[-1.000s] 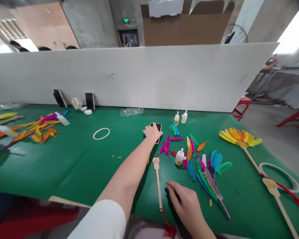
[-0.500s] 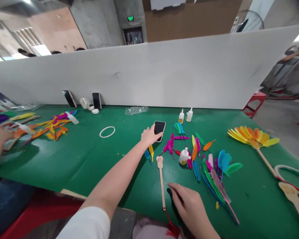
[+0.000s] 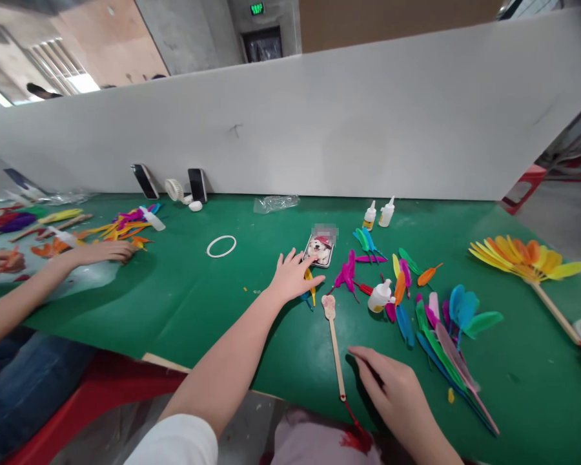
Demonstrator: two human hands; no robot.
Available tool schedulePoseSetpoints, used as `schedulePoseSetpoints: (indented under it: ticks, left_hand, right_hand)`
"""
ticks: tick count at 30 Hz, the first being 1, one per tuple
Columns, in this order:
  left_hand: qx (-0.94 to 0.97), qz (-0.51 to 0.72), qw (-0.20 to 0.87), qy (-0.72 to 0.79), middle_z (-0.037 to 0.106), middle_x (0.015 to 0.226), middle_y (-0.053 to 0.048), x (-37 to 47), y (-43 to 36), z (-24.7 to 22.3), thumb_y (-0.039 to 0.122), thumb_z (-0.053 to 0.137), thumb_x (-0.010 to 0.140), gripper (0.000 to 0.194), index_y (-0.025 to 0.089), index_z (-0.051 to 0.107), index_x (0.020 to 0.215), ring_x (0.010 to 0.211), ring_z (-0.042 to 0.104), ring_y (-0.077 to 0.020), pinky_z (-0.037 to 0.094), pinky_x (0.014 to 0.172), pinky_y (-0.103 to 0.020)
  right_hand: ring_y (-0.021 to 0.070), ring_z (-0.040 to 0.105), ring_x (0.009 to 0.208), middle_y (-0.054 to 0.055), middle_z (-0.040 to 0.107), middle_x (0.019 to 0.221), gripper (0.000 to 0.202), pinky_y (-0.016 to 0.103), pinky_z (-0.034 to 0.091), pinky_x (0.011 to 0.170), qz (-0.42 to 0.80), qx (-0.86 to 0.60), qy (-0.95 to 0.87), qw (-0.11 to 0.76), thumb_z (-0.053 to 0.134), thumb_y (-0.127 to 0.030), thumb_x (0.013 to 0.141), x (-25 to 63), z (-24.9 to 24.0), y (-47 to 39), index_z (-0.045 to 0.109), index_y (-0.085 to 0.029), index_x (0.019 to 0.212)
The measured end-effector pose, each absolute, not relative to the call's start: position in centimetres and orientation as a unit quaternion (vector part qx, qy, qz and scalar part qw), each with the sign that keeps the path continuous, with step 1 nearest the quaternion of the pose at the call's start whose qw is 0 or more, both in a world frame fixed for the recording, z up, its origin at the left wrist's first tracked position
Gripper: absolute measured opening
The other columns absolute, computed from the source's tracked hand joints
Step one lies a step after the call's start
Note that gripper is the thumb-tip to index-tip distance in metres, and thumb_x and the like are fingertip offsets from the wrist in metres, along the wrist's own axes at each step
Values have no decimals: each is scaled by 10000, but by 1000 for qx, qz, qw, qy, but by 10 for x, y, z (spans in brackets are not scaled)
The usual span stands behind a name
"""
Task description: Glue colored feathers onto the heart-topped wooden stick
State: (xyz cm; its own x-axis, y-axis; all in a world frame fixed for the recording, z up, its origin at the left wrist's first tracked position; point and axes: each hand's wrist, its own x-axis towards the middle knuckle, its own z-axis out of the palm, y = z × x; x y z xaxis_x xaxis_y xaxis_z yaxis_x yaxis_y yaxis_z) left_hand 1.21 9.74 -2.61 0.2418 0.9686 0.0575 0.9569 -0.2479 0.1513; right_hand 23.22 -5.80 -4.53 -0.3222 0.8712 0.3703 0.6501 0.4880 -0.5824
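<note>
My left hand (image 3: 294,278) reaches forward with its fingers spread. Its fingertips touch the lower part of a phone (image 3: 321,252) lying flat, whose lit screen shows a white dog in a red cap. Under that hand a yellow feather (image 3: 311,287) and a blue one partly show. My right hand (image 3: 392,387) rests near the table's front edge, fingers curled and thumb close to the index finger, with nothing visible in it. Just left of it lies a flat wooden fan handle (image 3: 336,349) with a red tassel (image 3: 357,439) at its near end.
A glue bottle (image 3: 381,296) stands among loose coloured feathers (image 3: 458,349). Two more glue bottles (image 3: 386,212) stand behind. A yellow feather fan (image 3: 527,261) lies right, a white ring (image 3: 221,246) left. A co-worker's hands (image 3: 109,252) are at the far left. A white partition (image 3: 281,129) borders the table.
The phone's screen has gone from dark to lit. My left hand has let go of its side, and its fingers now spread over its lower end. The view has shifted; a co-worker's arm reaches further in.
</note>
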Motion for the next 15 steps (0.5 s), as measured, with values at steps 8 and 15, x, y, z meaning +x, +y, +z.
schedulePoseSetpoints:
  ticks: [8,15]
  left_hand:
    - [791,71,64,605,390,1386,-64,8,96,-26,707,335,757,669,346,363,1319,1336,207,-316,138,1055,-565]
    - [791,78,57,604,384,1389,-67,10,97,-29,670,361,774,624,344,386,1306,1326,236,-313,160,1049,-562]
  right_hand:
    - [118,667,751,-7,706,898,230,209,525,687,165,-482,-798,322,416,-191,867,231,-43,-58,612,-225,981]
    - [119,667,735,-8,707,881,233,211,527,676,173,-486,-796,315,414,-194,868,231,-44,-58,618,-228,975]
